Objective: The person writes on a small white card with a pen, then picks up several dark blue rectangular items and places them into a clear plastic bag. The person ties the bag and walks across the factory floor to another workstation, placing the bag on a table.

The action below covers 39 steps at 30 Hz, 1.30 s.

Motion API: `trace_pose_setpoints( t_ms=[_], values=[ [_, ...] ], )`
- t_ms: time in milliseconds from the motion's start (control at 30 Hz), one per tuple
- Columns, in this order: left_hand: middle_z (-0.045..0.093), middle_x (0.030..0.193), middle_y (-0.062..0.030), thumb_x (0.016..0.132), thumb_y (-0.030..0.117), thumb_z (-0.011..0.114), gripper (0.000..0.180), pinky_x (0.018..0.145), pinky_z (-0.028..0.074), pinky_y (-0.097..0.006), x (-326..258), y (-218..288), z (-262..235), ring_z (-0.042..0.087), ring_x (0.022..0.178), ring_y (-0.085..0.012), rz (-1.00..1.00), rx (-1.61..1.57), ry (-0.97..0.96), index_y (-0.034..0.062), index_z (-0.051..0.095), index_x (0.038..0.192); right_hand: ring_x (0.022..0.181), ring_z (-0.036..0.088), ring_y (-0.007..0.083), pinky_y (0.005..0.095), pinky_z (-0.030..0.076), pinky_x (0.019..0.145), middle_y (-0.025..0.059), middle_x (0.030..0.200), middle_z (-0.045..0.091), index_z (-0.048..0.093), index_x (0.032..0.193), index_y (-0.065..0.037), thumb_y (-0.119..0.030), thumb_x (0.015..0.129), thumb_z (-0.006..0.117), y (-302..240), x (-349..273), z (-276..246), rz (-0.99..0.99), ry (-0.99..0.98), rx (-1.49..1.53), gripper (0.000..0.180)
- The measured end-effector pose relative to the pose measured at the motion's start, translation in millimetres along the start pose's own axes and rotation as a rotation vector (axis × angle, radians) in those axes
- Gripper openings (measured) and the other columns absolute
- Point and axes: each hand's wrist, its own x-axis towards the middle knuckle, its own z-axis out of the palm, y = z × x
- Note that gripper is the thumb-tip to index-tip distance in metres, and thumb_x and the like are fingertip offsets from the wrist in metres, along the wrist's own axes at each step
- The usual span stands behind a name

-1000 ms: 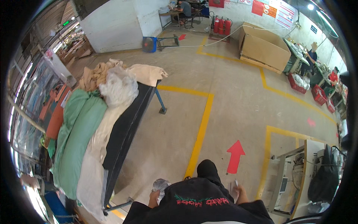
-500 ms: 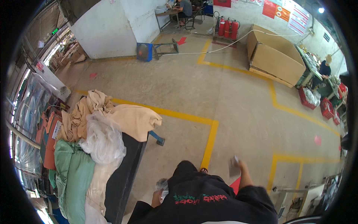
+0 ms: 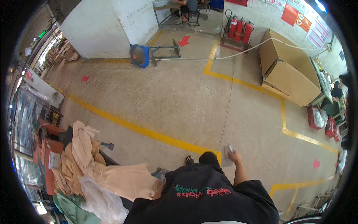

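My right hand (image 3: 234,156) is out ahead on the right, its fingers closed on a thin, flat, greyish piece with a white top end (image 3: 230,149); its kind is not clear. My left hand (image 3: 159,189) is low on the left, mostly hidden by my black shirt. Crumpled clear plastic (image 3: 161,174) shows just beyond it and seems to be in its grip, though the fingers are hidden. Beige cloth (image 3: 128,180) lies right beside that hand, draped over a table edge.
Clear plastic wrap (image 3: 100,199) and a green bundle (image 3: 72,207) lie with the cloth. Ahead are a yellow floor line (image 3: 149,133), a blue fan (image 3: 139,56) with a toppled frame, and a cable (image 3: 201,59). Fire extinguishers (image 3: 238,31), a large cardboard box (image 3: 292,71) and seated people are farther off.
I have moved forward, and the cloth-laden table has slid back to my lower left. The fan, box and extinguishers look nearer. Both hands keep what they carry.
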Motion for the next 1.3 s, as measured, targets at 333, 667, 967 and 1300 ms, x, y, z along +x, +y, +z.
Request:
trace_pose_setpoints(
  t_ms=[333, 667, 967, 1300],
  values=[
    [0.075, 0.113, -0.0194, 0.094, 0.059, 0.065, 0.067, 0.079, 0.056, -0.048, 150.9, 390.7, -105.9, 0.073, 0.102, -0.0331, 0.091, 0.020, -0.005, 0.0012, 0.073, 0.127, 0.065, 0.061, 0.0251, 0.0432, 0.049, 0.060, 0.0079, 0.075, 0.063, 0.067, 0.091, 0.002, -0.016, 0.090, 0.062, 42.4, 137.6, 12.9, 0.481, 0.211, 1.229, 0.019],
    [0.075, 0.114, -0.0198, 0.096, 0.060, 0.063, 0.067, 0.082, 0.055, -0.048, 245.8, 707.4, -210.8, 0.072, 0.104, -0.0341, 0.036, -0.022, -0.014, 0.0018, 0.073, 0.127, 0.122, 0.065, 0.0478, 0.0549, 0.052, 0.104, 0.0288, 0.128, 0.070, 0.066, 0.132, -0.001, -0.046, 0.098, 0.061, -465.1, 654.7, -283.7, -0.102, 0.053, -0.096, 0.057],
    [0.074, 0.116, -0.0202, 0.097, 0.060, 0.061, 0.066, 0.084, 0.054, -0.048, 417.3, 1032.0, -305.1, 0.071, 0.105, -0.0350, 0.021, 0.015, -0.046, 0.0023, 0.073, 0.128, 0.106, 0.072, 0.0426, 0.0505, 0.055, 0.088, 0.0265, 0.108, 0.075, 0.068, 0.127, -0.005, -0.051, 0.098, 0.063, -747.3, 931.1, -406.8, -0.221, 0.162, 0.144, 0.055],
    [0.074, 0.117, -0.0206, 0.098, 0.060, 0.060, 0.066, 0.088, 0.053, -0.048, 548.3, 1368.8, -456.8, 0.070, 0.107, -0.0359, 0.037, 0.139, -0.063, 0.0028, 0.073, 0.128, 0.072, 0.070, 0.0351, 0.0499, 0.054, 0.065, 0.0188, 0.074, 0.067, 0.069, 0.088, -0.002, -0.025, 0.095, 0.066, -569.4, 1016.0, -306.7, 0.257, -0.209, 0.374, 0.024]
  ],
)
